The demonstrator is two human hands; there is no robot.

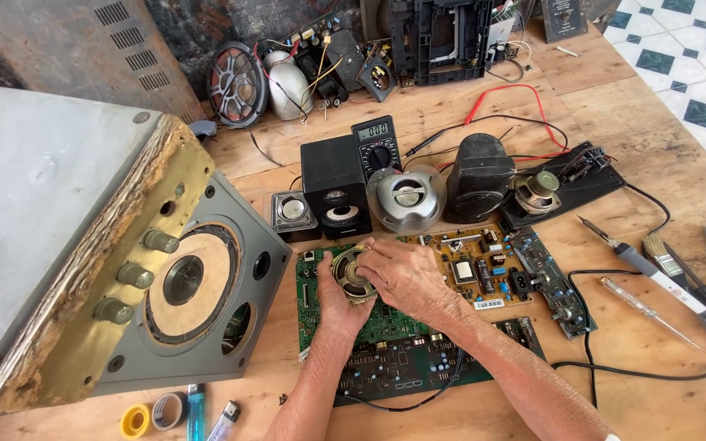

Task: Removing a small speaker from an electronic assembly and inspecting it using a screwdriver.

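Head view, looking down on a crowded wooden bench [639, 122]. Dead centre, both hands are on a small round speaker driver [351, 274]. The left hand [335, 309] cups it from below, fingers curled round its lower edge, gripping. The right hand [404, 276] lies over its right side, fingertips pinching the rim. The driver sits just above a green circuit board [386, 327], which lies flat at centre bottom. Right of it, a tan power board [471, 265]. Above the hands, a row: black box speaker [335, 186], a multimeter [376, 147] leaning behind it, a silver dome speaker [406, 198], a dark rounded speaker [478, 177]. Left half of the frame, a big grey speaker cabinet [83, 245] tipped over, its cone facing right. Far right, a soldering iron [647, 265] and brush [670, 260]. Bottom left, tape rolls [153, 415] and lighters [208, 415].
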